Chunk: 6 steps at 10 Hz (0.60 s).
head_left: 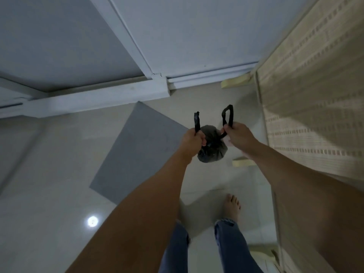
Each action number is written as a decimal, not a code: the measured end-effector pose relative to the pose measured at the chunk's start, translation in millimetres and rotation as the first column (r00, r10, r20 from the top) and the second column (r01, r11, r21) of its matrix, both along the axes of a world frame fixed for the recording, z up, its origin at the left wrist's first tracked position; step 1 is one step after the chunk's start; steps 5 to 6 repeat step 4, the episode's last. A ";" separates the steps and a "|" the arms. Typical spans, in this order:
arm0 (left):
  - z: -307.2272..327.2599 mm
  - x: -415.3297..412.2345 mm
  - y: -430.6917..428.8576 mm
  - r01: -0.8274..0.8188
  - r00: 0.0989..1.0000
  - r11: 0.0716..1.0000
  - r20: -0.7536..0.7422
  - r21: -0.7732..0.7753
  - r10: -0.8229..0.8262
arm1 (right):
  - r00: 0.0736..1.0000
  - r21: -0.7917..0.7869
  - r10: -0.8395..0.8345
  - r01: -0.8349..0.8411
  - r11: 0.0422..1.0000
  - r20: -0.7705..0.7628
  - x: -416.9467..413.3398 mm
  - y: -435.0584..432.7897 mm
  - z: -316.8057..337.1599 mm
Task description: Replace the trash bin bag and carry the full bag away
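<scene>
A small black trash bag [212,147] hangs bunched and full between my two hands, above the pale floor. My left hand [192,141] is closed around the bag's left handle strap [197,120], which sticks up above the fist. My right hand [240,133] pinches the right handle loop [228,114], which also stands upright. The two handles are pulled apart to either side of the bag's neck. No trash bin is in view.
A grey mat [137,152] lies on the glossy tiled floor [49,184] to the left. White door frames and a threshold [94,101] run across the back. A bed with a beige woven cover [315,99] fills the right side. My bare foot [232,207] stands below the bag.
</scene>
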<state>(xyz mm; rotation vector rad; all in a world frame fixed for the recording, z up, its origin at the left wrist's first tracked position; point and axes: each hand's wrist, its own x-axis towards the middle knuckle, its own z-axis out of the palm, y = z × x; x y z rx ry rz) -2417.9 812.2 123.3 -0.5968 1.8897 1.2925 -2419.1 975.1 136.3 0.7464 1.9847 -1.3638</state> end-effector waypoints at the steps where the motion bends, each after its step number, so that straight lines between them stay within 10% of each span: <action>1: -2.9 -17.4 0.5 0.030 0.999 0.999 -0.033 -0.043 -0.032 | 1.000 0.029 0.014 -0.014 0.999 0.004 -15.5 -1.4 -5.0; 6: 9.3 -52.8 -18.7 0.157 0.984 0.974 -0.063 -0.161 -0.169 | 0.998 0.049 -0.067 0.067 0.997 0.002 -50.6 -3.5 6.6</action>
